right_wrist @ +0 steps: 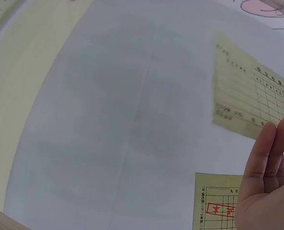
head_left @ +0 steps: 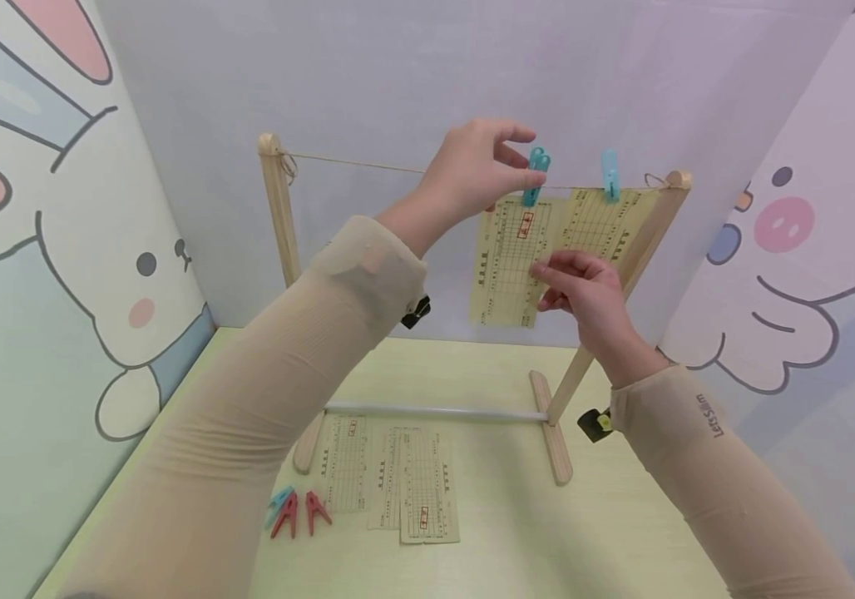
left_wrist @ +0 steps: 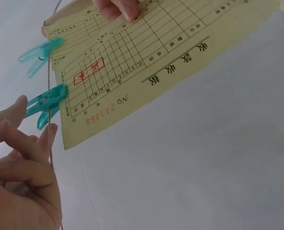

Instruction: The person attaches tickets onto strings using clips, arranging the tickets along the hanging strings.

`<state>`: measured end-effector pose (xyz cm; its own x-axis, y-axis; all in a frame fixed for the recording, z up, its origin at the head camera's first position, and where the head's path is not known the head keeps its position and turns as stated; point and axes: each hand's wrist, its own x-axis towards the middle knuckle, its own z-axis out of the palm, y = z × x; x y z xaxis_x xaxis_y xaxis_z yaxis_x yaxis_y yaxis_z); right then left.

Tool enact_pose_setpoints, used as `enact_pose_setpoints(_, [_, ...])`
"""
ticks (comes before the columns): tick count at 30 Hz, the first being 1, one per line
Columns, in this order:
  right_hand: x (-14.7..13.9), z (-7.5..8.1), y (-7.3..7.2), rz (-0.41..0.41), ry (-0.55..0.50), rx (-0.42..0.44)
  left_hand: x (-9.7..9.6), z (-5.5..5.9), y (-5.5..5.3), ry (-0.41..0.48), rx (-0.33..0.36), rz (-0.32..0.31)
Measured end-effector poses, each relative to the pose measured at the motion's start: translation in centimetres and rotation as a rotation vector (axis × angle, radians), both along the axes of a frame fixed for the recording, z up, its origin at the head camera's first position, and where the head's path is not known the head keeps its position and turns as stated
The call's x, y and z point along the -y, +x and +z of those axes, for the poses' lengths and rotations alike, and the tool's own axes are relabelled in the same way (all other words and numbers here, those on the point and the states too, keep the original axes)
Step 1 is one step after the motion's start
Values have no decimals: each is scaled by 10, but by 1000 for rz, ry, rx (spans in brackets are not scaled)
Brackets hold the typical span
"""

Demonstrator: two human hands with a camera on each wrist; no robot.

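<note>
A yellow receipt slip (head_left: 502, 274) with a red stamp hangs from the string, its top edge in a teal clothespin (head_left: 536, 179). My left hand (head_left: 483, 166) is beside that clothespin, thumb close to its handles and fingers spread. In the left wrist view the clothespin (left_wrist: 48, 101) bites the slip and the fingers are not curled round it. With thumb and fingertips my right hand (head_left: 585, 295) pinches the slip's right edge at mid-height. Behind it another receipt slip (head_left: 622, 220) hangs from a light blue clothespin (head_left: 610, 175).
A wooden stand (head_left: 278, 208) carries the string (head_left: 353, 162). On the pale yellow table (head_left: 502, 532) lie several receipt slips (head_left: 427, 491), two red clothespins (head_left: 313, 512) and a light blue clothespin (head_left: 278, 502). Cartoon-printed panels (head_left: 150, 291) flank both sides.
</note>
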<state>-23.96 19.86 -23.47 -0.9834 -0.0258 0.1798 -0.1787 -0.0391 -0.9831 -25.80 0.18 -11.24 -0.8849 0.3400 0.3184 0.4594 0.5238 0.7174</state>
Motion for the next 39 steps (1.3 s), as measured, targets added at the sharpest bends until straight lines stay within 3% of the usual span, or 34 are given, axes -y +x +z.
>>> enact_pose_setpoints(13, [-3,0,1,-19,-27,8,6,1,3,28,-9,13])
enact_pose_setpoints(21, [-12,-1,12,-32,-137,-91,17,-1,14,129,-88,2])
enact_pose_setpoints(28, [-18,-4,26,-64,-201,-126,34,-14,25,228,-203,-43])
enact_pose_setpoints(39, [-25,-18,42,-45,-257,-131,56,-31,42,304,-185,-86])
